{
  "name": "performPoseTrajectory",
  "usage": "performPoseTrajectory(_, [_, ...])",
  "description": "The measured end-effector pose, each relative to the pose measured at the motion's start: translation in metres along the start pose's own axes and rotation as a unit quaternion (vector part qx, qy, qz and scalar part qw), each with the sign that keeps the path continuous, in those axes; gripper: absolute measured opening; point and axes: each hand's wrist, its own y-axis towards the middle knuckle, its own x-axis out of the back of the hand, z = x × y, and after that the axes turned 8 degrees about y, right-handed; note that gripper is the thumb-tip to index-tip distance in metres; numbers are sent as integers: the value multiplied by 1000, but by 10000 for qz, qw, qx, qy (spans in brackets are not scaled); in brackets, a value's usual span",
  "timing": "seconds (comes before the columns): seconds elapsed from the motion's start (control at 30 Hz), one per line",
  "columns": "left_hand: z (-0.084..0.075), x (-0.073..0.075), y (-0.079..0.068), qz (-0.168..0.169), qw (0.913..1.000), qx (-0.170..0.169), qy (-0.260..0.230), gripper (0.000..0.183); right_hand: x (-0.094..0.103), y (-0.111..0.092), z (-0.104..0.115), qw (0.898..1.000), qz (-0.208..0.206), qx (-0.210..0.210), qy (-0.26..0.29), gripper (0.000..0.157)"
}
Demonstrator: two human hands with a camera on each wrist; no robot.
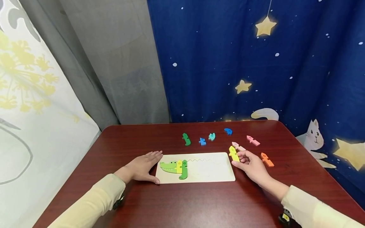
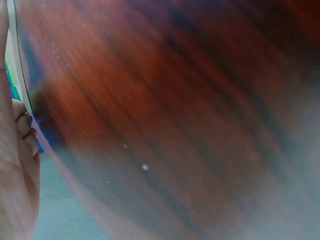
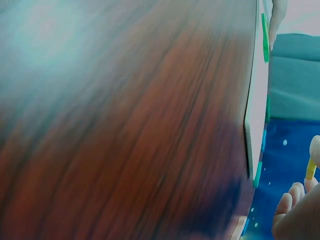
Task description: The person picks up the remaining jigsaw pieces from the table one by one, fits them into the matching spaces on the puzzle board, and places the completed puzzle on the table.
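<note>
A pale wooden puzzle board (image 1: pixel 211 167) lies flat on the table. At its left end sit a green crocodile head piece (image 1: pixel 168 167), a yellow piece (image 1: pixel 179 166) and a green legged piece (image 1: pixel 183 171), joined side by side. My left hand (image 1: pixel 145 167) rests with straight fingers at the board's left edge, thumb by the lower corner. Off the board's right end, my right hand (image 1: pixel 249 164) pinches a yellow puzzle piece (image 1: pixel 233 154) between thumb and fingers. In the right wrist view only a sliver of that yellow piece (image 3: pixel 311 169) shows.
Behind the board lie a green piece (image 1: pixel 186 139), a blue piece (image 1: pixel 202 141), a teal piece (image 1: pixel 212 136) and a darker blue piece (image 1: pixel 228 131). Around the right hand are a light pink piece (image 1: pixel 238 146), a pink piece (image 1: pixel 253 140) and an orange piece (image 1: pixel 267 160).
</note>
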Motion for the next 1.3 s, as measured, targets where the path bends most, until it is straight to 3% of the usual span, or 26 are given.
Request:
performPoseTrajectory(0.6, [2, -5, 0, -458, 9975, -339, 412, 115, -52, 6, 29, 9986, 5, 51, 523, 30])
performPoseTrajectory(1.3, [0, -3, -1, -336, 9987, -263, 294, 116, -97, 4, 45, 9959, 88, 311, 842, 27])
